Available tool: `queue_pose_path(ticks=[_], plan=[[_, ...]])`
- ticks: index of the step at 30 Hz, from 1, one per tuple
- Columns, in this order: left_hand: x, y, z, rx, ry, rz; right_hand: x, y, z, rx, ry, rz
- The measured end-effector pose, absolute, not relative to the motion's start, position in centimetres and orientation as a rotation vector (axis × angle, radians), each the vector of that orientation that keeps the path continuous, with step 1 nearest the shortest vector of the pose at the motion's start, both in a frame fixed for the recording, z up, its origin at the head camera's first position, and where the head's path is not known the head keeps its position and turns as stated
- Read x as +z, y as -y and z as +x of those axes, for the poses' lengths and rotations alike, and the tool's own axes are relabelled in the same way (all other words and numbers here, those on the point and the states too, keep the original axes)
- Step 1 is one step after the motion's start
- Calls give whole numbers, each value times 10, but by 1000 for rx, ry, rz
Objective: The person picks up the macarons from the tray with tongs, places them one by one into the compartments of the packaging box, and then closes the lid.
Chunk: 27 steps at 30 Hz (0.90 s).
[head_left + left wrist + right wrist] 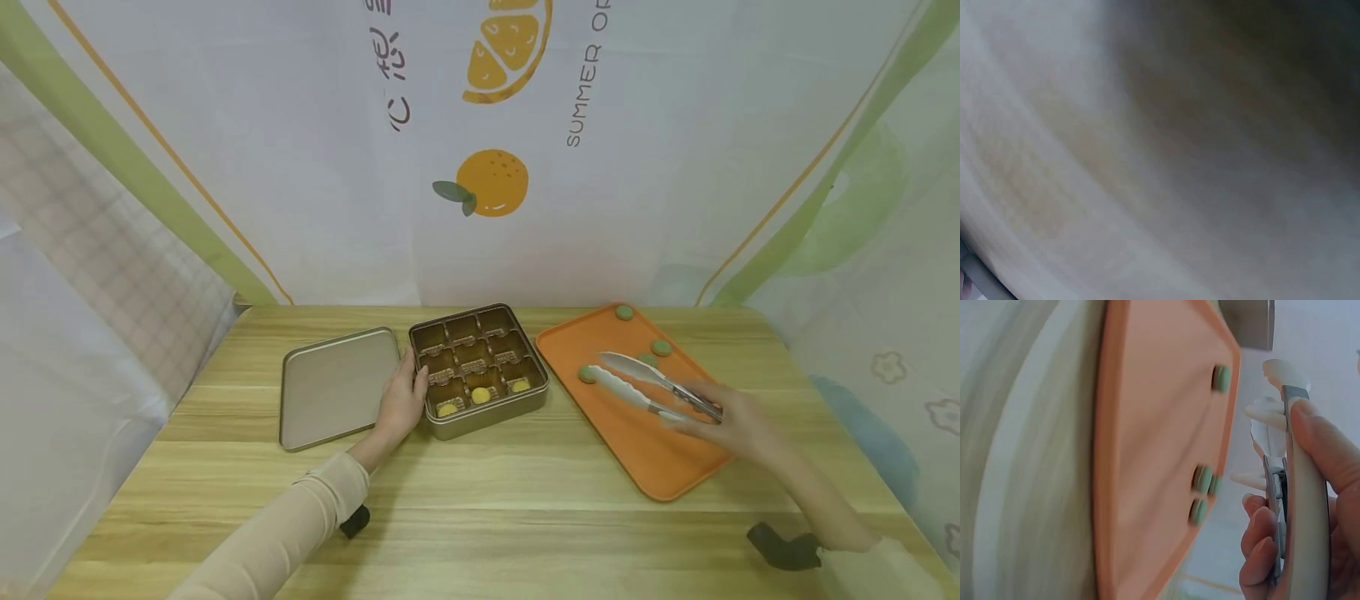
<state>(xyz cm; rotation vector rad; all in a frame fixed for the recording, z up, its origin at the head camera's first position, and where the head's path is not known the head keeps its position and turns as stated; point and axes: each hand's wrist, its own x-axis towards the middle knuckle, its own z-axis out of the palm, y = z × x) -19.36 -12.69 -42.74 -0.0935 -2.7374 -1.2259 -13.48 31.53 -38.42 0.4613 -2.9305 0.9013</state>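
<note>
My left hand (401, 400) holds the left side of a square metal tin (487, 418), its thumb at the rim. A clear insert divides the tin into compartments; three yellow macarons (481, 396) lie in the nearest row. With my right hand (723, 417) I grip metal tongs (1307, 506), their pale scalloped tips spread apart with nothing between them. The tongs are over an orange tray (637, 450), where several green macarons (1202, 479) lie. One tip overlaps the leftmost green macaron (585, 374) in the head view. The left wrist view is blurred.
A shallow square metal lid (341, 387) lies left of the tin on the wooden table (480, 533). Behind the table hangs a white cloth (337, 208) printed with oranges. More cloth hangs at both sides.
</note>
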Motion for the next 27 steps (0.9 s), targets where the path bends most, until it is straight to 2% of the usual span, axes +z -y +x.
queue_pose_path(ticks=[18,27], plan=[[-427,126,-194,-1227,2721,-87,-389,-365,-135,767,2980,277],[-429,127,-195,-1241,2725,-82,-390,-377,-139,476,3032,157]])
